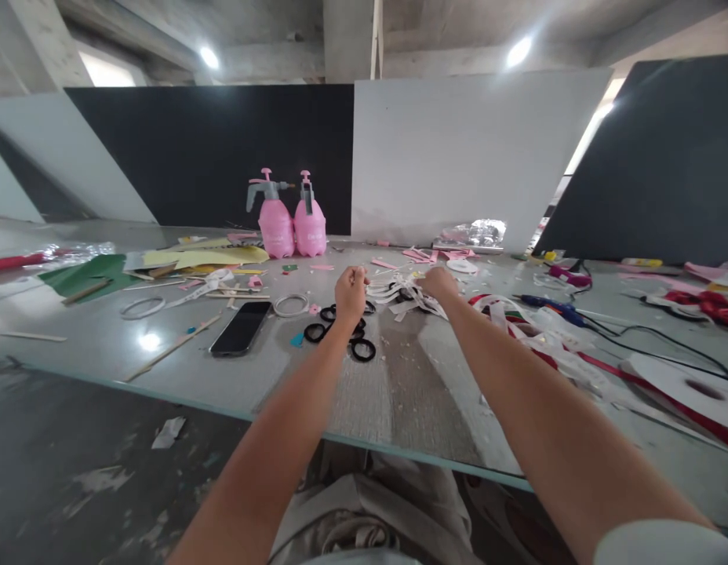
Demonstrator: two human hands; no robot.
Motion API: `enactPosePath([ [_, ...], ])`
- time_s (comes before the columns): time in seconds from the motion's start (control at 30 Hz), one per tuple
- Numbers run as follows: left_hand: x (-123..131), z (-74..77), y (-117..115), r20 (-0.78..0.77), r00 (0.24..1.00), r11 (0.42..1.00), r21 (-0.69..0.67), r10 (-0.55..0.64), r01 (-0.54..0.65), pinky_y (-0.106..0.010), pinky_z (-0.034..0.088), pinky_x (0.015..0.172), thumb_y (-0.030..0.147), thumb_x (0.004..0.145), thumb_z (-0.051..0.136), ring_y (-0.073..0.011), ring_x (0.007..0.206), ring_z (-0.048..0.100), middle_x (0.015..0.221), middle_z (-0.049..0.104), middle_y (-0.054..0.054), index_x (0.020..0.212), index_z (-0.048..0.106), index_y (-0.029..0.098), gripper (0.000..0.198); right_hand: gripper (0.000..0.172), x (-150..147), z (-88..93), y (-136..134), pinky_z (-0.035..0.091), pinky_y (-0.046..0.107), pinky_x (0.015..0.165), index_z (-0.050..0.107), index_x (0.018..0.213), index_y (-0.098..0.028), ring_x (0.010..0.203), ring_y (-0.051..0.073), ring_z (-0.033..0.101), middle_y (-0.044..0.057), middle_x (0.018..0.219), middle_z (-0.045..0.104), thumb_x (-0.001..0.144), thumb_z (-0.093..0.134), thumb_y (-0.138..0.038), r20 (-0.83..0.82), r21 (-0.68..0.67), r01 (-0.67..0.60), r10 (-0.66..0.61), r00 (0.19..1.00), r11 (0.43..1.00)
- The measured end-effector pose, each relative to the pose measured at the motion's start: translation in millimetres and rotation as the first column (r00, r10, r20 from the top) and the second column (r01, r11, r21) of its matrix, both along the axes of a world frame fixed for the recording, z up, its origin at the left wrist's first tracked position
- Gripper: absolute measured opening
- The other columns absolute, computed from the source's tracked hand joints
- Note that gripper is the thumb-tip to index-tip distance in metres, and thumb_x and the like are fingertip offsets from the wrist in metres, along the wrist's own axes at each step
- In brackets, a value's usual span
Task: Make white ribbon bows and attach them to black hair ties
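Note:
Both my arms reach out over a grey table (399,392). My left hand (351,291) is closed in a loose fist above several black rings (340,329); I cannot make out what it holds. My right hand (439,282) is closed over a heap of white ribbon strips (396,292), gripping some of them. The fingers of both hands point away from me and are largely hidden.
A black phone (242,327) lies left of the rings, beside white rings (291,304) and wooden sticks (169,349). Two pink spray bottles (293,224) stand at the back. Green and yellow sheets (99,271) lie left. Red and white ribbons (569,353), a glue gun (552,308) and cables lie right.

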State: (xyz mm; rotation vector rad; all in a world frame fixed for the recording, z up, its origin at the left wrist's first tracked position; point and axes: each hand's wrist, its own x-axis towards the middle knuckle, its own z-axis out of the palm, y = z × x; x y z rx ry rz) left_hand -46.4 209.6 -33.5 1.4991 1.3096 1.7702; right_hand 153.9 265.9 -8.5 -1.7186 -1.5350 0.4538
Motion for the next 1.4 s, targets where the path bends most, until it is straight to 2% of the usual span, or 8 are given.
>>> enactPosePath([
  [0.23, -33.0, 3.4, -1.9, -0.387, 0.876, 0.947, -0.023, 0.287, -0.320, -0.030, 0.041, 0.076, 0.032, 0.089, 0.045, -0.0203, 0.083, 0.059, 0.089, 0.068, -0.008, 0.091, 0.065, 0.021, 0.022, 0.017, 13.8, 19.7, -14.6, 0.045, 0.025, 0.054, 0.067, 0.079, -0.013, 0.055, 0.012, 0.058, 0.008, 0.074, 0.068, 0.077, 0.056, -0.025, -0.096, 0.071, -0.044, 0.051, 0.994, 0.996],
  [0.33, -32.0, -7.4, -0.9, -0.611, 0.779, 0.959, -0.112, 0.140, -0.260, -0.033, 0.041, 0.082, 0.027, 0.082, 0.055, -0.0229, 0.091, 0.059, 0.096, 0.068, -0.009, 0.094, 0.068, 0.023, 0.018, 0.022, 31.8, 20.6, -35.7, 0.041, 0.022, 0.048, 0.068, 0.085, -0.012, 0.046, 0.009, 0.053, 0.008, 0.074, 0.069, 0.078, 0.056, -0.028, -0.133, 0.105, -0.102, 0.115, 0.984, 0.989],
  [0.47, -20.1, -21.2, 0.5, -0.794, 0.601, 0.972, -0.199, -0.088, -0.121, -0.044, 0.036, 0.094, 0.034, 0.071, 0.068, -0.0309, 0.107, 0.053, 0.106, 0.065, -0.011, 0.093, 0.072, 0.025, 0.024, 0.024, 71.2, 7.2, -58.4, 0.043, 0.026, 0.058, 0.072, 0.084, -0.016, 0.059, 0.016, 0.061, 0.007, 0.073, 0.071, 0.076, 0.056, -0.031, 0.132, 0.121, 0.045, -0.061, 0.989, 0.992],
  [0.63, -20.8, -23.5, -1.2, -0.848, 0.520, 0.965, -0.211, -0.101, -0.156, -0.044, 0.035, 0.095, 0.031, 0.074, 0.066, -0.0295, 0.104, 0.053, 0.102, 0.065, -0.012, 0.077, 0.074, 0.022, 0.012, 0.028, 98.6, -12.7, -67.2, 0.042, 0.029, 0.067, 0.074, 0.090, -0.017, 0.077, 0.022, 0.064, 0.011, 0.082, 0.072, 0.079, 0.052, -0.031, 0.250, 0.144, 0.176, -0.207, 0.946, 0.974],
  [0.83, -15.9, -5.3, -2.8, -0.640, 0.763, 0.993, -0.003, 0.089, -0.119, -0.031, 0.041, 0.083, 0.037, 0.083, 0.057, -0.0196, 0.086, 0.057, 0.096, 0.068, -0.008, 0.085, 0.071, 0.019, 0.022, 0.026, 71.0, -16.6, -73.7, 0.043, 0.028, 0.070, 0.072, 0.093, -0.018, 0.076, 0.019, 0.063, 0.007, 0.082, 0.071, 0.081, 0.052, -0.030, 0.190, 0.272, -0.013, -0.041, 0.981, 0.962],
  [0.97, 4.2, 3.3, -7.7, -0.343, 0.930, 0.991, -0.016, -0.129, 0.132, -0.025, 0.042, 0.068, 0.043, 0.080, 0.059, -0.0142, 0.068, 0.055, 0.080, 0.068, -0.005, 0.083, 0.069, 0.016, 0.029, 0.032, 33.2, -22.7, -79.8, 0.045, 0.027, 0.073, 0.067, 0.107, -0.018, 0.076, 0.015, 0.061, 0.006, 0.091, 0.069, 0.082, 0.055, -0.032, 0.093, 0.379, -0.271, 0.255, 0.962, 0.885],
  [1.1, 25.0, 0.4, -16.0, -0.195, 0.919, 0.939, -0.079, -0.344, 0.335, -0.024, 0.043, 0.065, 0.045, 0.077, 0.061, -0.0125, 0.063, 0.056, 0.070, 0.063, -0.001, 0.081, 0.067, 0.014, 0.032, 0.043, 10.5, -30.8, -82.9, 0.046, 0.028, 0.075, 0.062, 0.119, -0.020, 0.087, 0.017, 0.061, 0.008, 0.112, 0.064, 0.079, 0.060, -0.036, 0.107, 0.387, -0.432, 0.425, 0.899, 0.815],
  [1.4, 32.3, -3.5, -21.7, -0.160, 0.825, 0.839, -0.166, -0.542, 0.519, -0.022, 0.041, 0.059, 0.050, 0.078, 0.059, -0.0101, 0.057, 0.054, 0.061, 0.058, 0.000, 0.078, 0.066, 0.013, 0.038, 0.031, 8.6, -30.8, -90.1, 0.038, 0.023, 0.060, 0.059, 0.071, -0.018, 0.058, 0.012, 0.050, 0.000, 0.061, 0.058, 0.089, 0.041, -0.037, 0.025, 0.232, -0.541, 0.552, 0.834, 0.808],
])
